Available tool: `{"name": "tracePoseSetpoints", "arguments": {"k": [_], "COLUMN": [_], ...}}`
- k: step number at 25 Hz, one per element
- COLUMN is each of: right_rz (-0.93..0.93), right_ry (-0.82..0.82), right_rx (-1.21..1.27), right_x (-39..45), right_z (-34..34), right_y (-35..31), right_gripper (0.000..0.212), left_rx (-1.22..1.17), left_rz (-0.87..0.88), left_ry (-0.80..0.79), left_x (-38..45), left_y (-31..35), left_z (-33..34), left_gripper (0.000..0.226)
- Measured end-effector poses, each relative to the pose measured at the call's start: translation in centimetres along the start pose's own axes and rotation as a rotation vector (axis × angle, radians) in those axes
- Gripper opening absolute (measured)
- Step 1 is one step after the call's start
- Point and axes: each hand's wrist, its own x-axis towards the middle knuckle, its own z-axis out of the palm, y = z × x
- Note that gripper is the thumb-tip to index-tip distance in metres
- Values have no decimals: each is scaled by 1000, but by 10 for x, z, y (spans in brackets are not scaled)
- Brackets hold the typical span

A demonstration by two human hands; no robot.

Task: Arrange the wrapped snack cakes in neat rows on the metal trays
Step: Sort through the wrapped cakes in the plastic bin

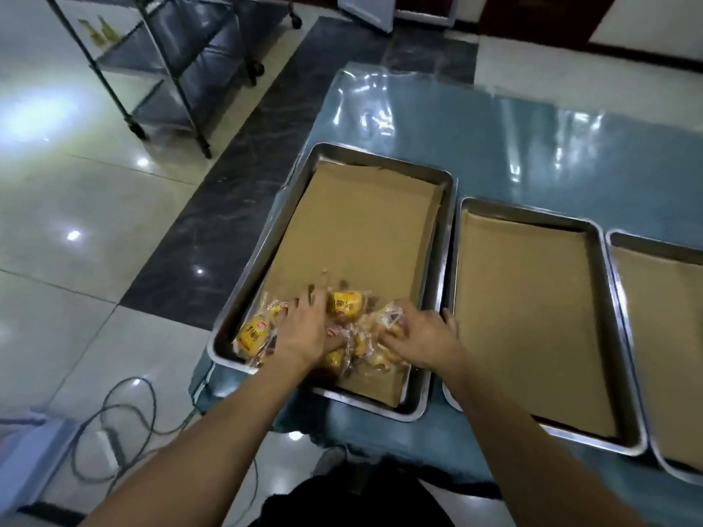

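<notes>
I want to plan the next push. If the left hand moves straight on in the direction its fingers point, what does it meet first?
The left hand points up the tray. Past its fingertips lies only bare brown paper liner, then probably the far rim of the left metal tray. The wrapped snack cakes lie beside and under it.

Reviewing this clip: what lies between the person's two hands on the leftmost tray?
In the head view, wrapped snack cakes lie heaped between the left hand and right hand, on the leftmost tray.
</notes>
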Motion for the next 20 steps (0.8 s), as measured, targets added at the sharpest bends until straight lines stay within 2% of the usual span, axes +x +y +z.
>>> {"name": "tracePoseSetpoints", "arguments": {"k": [4,6,9,11,15,20], "right_rz": [77,74,35,14,-4,66], "right_ry": [50,128,260,312,391,564], "right_rx": [26,30,121,170,243,280], "right_x": [-9,-12,-18,-24,-34,-61], "right_z": [22,23,12,7,-2,-20], "right_y": [-3,-7,-17,-22,-25,-8], "right_gripper": [84,87,88,82,56,36], "left_rx": [161,169,130,79,-41,-99], "left_rz": [152,158,197,235,398,560], "left_ry": [-111,-135,-68,-13,69,124], "left_x": [3,1,-1,-4,-9,-25], "left_y": [-14,-19,-14,-7,13,53], "left_z": [9,11,1,-10,-37,-58], "left_gripper": [73,68,56,51,43,36]}}
